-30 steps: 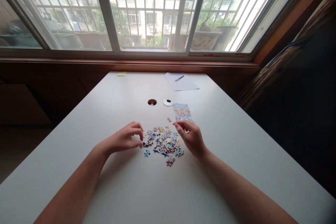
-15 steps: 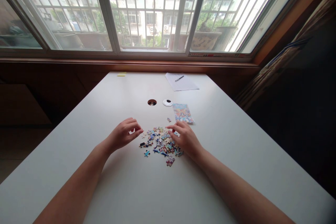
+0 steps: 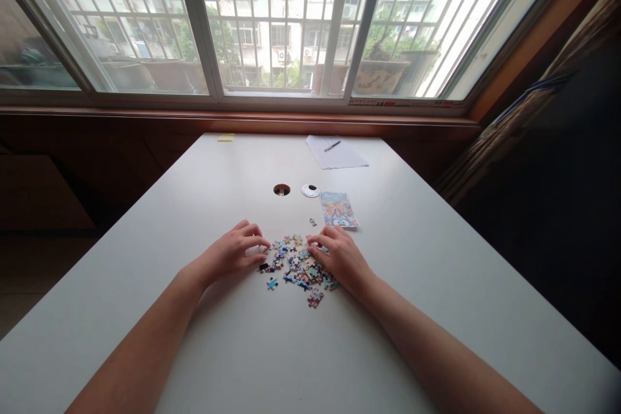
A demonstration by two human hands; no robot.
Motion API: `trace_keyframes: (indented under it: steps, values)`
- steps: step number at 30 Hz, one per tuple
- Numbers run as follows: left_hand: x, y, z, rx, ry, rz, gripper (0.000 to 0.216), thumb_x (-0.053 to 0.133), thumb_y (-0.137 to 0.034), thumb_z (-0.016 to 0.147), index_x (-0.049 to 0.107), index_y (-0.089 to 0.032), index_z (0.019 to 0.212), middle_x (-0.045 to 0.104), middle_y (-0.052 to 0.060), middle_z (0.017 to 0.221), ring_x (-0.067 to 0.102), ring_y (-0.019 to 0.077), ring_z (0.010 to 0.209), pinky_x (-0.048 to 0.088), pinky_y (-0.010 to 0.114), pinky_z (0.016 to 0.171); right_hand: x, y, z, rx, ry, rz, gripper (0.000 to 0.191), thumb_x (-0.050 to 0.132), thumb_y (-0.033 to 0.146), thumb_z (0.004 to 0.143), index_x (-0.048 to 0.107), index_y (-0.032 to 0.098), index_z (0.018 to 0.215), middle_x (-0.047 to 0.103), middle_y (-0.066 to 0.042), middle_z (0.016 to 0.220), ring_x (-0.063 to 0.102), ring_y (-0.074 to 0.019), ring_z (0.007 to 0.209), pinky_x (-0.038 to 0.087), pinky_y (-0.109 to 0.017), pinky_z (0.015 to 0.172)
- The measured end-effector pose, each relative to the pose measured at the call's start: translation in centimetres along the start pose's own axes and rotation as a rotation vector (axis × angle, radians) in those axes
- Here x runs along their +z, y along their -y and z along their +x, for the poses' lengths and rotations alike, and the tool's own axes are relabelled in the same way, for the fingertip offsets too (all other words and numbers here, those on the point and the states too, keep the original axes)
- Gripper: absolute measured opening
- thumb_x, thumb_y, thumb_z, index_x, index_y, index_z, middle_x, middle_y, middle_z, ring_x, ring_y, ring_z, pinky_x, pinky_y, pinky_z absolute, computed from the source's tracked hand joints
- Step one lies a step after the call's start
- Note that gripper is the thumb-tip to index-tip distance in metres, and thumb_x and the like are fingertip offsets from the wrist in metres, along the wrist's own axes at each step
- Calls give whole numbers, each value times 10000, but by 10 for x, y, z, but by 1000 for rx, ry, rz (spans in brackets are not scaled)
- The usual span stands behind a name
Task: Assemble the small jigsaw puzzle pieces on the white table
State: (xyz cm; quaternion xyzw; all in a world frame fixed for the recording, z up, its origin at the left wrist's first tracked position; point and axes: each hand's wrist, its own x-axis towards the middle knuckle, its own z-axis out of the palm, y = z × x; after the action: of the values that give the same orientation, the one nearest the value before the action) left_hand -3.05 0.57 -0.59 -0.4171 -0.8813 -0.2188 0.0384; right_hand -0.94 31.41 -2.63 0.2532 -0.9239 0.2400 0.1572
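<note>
flanking scattered puzzle pieces (image 3: 306, 273) on white table (image 3: 272, 356): left hand (image 3: 237, 248), right hand (image 3: 342, 255)

A bright window (image 3: 286, 26) (barred outside) stretches beyond the white table (image 3: 242, 343), with a curtain (image 3: 579, 42) gathered at right.

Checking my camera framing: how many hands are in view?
2: the left hand at the left edge of the puzzle pieces, the right hand at their right side.
</note>
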Motion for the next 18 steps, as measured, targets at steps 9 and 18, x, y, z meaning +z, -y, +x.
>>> trace_keyframes:
  steps: [9, 18]
  values:
    - [6, 5, 1, 10, 13, -1, 165, 632, -311, 946, 726, -274, 1078, 623, 69, 1009, 513, 216, 959, 454, 333, 855, 1, -1, -1, 19, 9, 10, 165, 673, 299, 925, 734, 236, 1064, 642, -64, 976, 577, -228, 938, 474, -355, 858]
    - [7, 5, 2, 62, -11, 26, 235, 533, -338, 1005, 739, -253, 1081, 647, 81, 973, 534, 206, 918, 470, 322, 811, -2, 1, 1, -6, 4, 1, 117, 678, 302, 924, 755, 244, 990, 663, -51, 929, 590, -216, 899, 469, -350, 852]
